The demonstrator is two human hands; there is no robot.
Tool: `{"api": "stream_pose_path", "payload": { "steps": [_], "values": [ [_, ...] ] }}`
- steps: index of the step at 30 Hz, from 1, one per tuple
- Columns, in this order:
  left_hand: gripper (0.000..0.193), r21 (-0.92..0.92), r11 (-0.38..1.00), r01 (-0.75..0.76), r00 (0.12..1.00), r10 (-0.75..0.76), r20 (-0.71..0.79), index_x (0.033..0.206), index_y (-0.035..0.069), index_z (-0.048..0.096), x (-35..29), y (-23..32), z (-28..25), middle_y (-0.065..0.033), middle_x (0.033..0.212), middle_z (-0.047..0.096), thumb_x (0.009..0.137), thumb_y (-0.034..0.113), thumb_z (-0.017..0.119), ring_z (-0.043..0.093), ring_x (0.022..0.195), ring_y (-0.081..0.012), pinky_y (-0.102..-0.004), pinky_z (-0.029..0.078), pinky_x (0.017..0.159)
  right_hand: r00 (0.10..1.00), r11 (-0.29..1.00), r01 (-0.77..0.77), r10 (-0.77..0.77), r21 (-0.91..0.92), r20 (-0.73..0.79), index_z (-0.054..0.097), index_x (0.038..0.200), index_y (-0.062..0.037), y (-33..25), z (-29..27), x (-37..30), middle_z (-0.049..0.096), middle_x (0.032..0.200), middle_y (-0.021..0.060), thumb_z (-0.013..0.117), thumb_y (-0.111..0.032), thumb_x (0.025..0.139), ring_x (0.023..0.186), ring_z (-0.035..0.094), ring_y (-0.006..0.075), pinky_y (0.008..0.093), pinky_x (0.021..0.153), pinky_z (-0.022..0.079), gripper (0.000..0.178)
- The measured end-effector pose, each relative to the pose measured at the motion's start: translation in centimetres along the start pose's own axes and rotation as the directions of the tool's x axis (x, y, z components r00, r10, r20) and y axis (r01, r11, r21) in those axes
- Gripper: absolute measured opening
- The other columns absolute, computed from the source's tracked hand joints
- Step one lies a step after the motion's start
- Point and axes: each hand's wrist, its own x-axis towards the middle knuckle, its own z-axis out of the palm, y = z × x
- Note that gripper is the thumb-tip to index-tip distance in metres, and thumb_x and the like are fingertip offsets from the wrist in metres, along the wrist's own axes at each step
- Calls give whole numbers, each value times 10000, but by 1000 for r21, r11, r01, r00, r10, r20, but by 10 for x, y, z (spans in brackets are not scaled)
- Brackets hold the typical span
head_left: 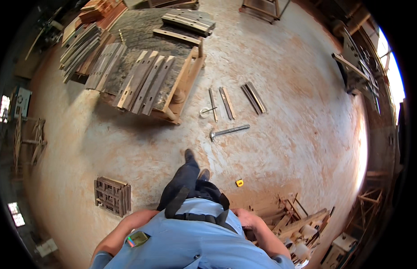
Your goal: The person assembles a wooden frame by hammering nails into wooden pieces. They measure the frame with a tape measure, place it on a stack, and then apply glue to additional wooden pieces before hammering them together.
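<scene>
While the dusty floor (289, 148) takes up most of the room, the wooden table (137, 29) carries the bulk of the timber, likely to keep it out of the dirt. On its near end, slotted boards (148, 83) lie side by side, probably spread so that each slot shows at a glance. To the right of the person (186, 237), loose offcuts (302, 220) are heaped at all angles, as if their order matters to nobody. Lattice frames (112, 195) sit stacked on the left, edges roughly matched, perhaps to take up little floor; they are near the left hand (151, 214) but apart from it. Straight ahead, narrow strips (229, 102) rest in small groups, seemingly sorted, with a hammer (231, 130) lying nearer the person, apparently left handy. The right hand (245, 218), like the left, is down by the hip; from here I cannot tell whether either is closed or gripping anything. Smallest, a yellow tape measure (239, 183) lies alone ahead of the right hand, its bright case presumably easy to spot.
</scene>
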Motion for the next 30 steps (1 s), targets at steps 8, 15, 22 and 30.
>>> {"api": "stream_pose_path", "payload": {
  "steps": [8, 15, 22, 30],
  "values": [
    [412, 250, 924, -289, 957, 267, 117, 1245, 118, 618, 72, 45, -78, -192, 1135, 665, 861, 267, 606, 622, 1041, -387, -453, 499, 857, 987, 942, -87, 127, 325, -102, 602, 1239, 28, -44, -51, -44, 671, 1142, 82, 718, -233, 793, 1006, 581, 146, 302, 920, 464, 529],
    [378, 314, 892, -327, 938, 267, 220, 1202, 113, 626, 106, 90, -133, -177, 1081, 679, 883, 313, 595, 635, 990, -383, -473, 496, 798, 950, 903, -72, 192, 423, -248, 593, 1224, 58, -117, -76, -68, 664, 1103, 64, 730, -238, 786, 987, 578, 128, 284, 876, 465, 547],
    [417, 282, 913, -294, 948, 240, 210, 1220, 97, 622, 128, 133, -146, -184, 1086, 681, 864, 314, 609, 636, 988, -390, -461, 503, 817, 922, 939, -235, 297, 250, -249, 630, 1194, 13, -150, -144, -76, 683, 1114, 104, 735, -268, 786, 1030, 605, 170, 320, 906, 464, 507],
    [411, 58, 971, -230, 973, 231, -4, 1230, 146, 631, 127, 183, -107, -150, 1070, 694, 842, 283, 619, 654, 949, -363, -426, 509, 802, 991, 985, -120, 127, 127, -46, 588, 1236, 26, -132, -275, -41, 660, 1154, 79, 710, -202, 838, 1020, 582, 147, 315, 908, 467, 474]
  ]
}}
